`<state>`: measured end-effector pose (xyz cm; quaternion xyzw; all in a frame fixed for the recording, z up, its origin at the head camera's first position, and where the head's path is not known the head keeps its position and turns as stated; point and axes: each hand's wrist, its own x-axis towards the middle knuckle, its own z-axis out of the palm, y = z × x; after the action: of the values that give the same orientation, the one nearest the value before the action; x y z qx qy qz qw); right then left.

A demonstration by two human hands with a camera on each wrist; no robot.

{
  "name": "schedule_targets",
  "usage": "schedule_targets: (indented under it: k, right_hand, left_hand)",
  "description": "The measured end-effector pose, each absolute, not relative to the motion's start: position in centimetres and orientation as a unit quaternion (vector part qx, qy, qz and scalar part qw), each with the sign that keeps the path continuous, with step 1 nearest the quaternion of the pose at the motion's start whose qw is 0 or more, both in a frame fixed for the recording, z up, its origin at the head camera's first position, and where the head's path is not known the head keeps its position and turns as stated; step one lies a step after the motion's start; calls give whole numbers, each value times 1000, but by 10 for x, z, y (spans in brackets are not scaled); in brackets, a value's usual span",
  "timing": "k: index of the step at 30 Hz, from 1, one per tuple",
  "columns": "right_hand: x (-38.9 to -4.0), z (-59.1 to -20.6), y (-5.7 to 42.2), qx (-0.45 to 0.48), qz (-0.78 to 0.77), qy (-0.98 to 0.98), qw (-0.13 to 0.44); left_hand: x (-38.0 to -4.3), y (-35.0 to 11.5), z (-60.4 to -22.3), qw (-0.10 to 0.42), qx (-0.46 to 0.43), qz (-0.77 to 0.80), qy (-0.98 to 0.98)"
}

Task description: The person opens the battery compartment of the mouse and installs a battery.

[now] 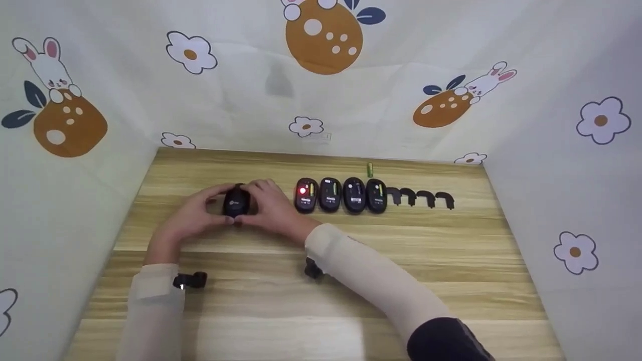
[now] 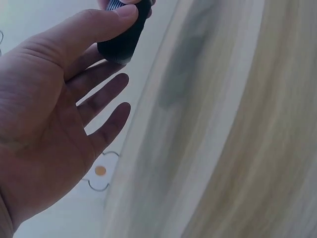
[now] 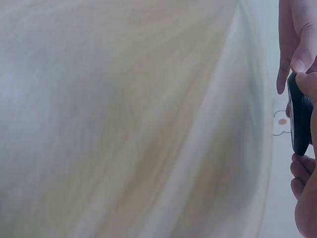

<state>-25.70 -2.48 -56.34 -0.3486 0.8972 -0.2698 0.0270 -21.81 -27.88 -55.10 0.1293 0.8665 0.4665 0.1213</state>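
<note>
A black computer mouse (image 1: pixel 233 206) is held between both hands at the left of the table, its top with a small pale logo facing the head camera. My left hand (image 1: pixel 193 213) grips its left side, with the thumb at the near end and a finger at the far end. From the other side my right hand (image 1: pixel 275 206) holds it, thumb also at the near end. In the left wrist view the thumb presses the mouse's (image 2: pixel 124 39) ribbed side while the lower fingers spread away from it. The right wrist view has the mouse (image 3: pixel 298 114) edge-on between the two hands.
Several black mice (image 1: pixel 329 194) lie belly up in a row right of the hands, batteries showing, one with a red light (image 1: pixel 302 190). Beside them are several hooked black covers (image 1: pixel 426 197). A green battery (image 1: pixel 370 169) lies behind the row. Patterned cloth (image 1: pixel 241 100) walls the wooden table (image 1: pixel 261 301).
</note>
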Motion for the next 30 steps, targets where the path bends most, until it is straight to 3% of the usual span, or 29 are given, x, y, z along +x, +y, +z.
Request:
schedule_targets:
  k: [15, 30]
  right_hand:
    - [-252, -556, 21, -381, -272, 883, -19]
    - [-248, -547, 85, -413, -305, 857, -49]
  left_hand:
    - [-221, -240, -552, 85, 170, 475, 859]
    - [-216, -186, -557, 4, 244, 470, 848]
